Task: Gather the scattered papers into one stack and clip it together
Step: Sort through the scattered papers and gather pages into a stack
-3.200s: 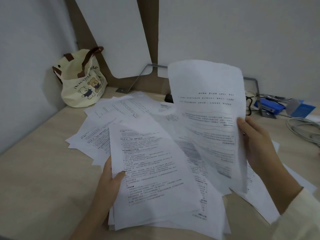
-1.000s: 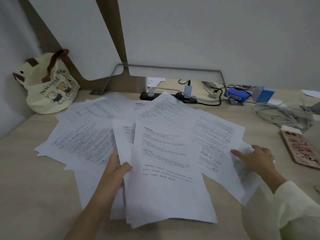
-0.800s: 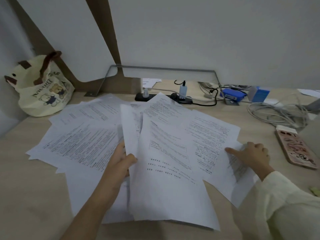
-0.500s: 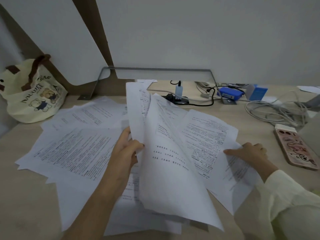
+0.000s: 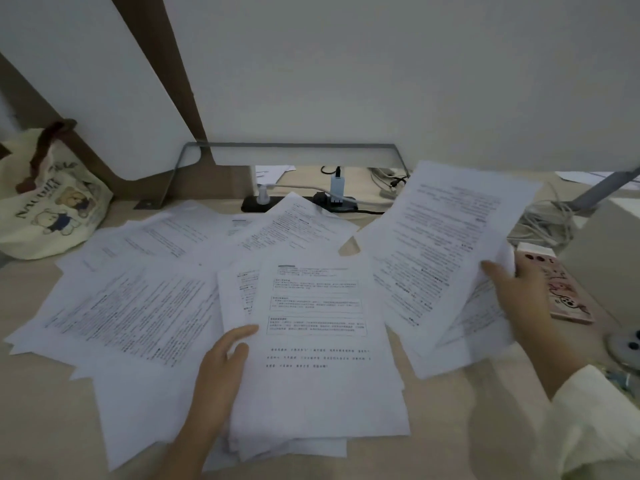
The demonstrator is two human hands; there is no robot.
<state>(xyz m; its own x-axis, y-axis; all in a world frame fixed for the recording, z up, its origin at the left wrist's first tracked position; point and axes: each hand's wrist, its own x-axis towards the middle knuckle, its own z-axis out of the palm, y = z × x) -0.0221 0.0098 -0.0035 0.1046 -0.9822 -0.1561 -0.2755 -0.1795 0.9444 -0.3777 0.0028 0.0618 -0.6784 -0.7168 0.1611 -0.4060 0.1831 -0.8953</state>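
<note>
Step in hand: gathering, judged well short of done; nothing clipped yet.
Stack (image 5: 322, 358): middle of the worktop (image 5: 41, 410), nearest the camera, edges ragged, lower corners fanned out.
Left grip (image 5: 221, 368): pinching the stack's left edge, thumb on the top page, other fingers hidden under the paper.
Right grip (image 5: 519, 292): right of the stack, pinching the outer edge of a lifted sheet (image 5: 446, 251), thumb on the printed face.
Lifted sheet: tilted up off the worktop, apart from the stack.
Loose sheets (image 5: 138, 306): overlapping and flat, left of the stack and behind it; at least one more right of the stack, beneath the lifted sheet.
Next move, as judged: lifted sheet carried over onto the stack and squared with the top page, kept low since thin paper bends and catches air; after that, the spread left of the stack.
Clip: none to be made out anywhere; needed before the last step.
Hidden or unclear: number of pages under the stack's top page; print too small to read; right grip blurred; round grey object (image 5: 627, 344) far right of the stack, cut off by the frame, not identifiable.
Also present: phone (image 5: 561, 292) right of the stack, just beyond the right grip; power strip (image 5: 298, 202) behind the stack; tote bag (image 5: 45, 209) far left of it.
</note>
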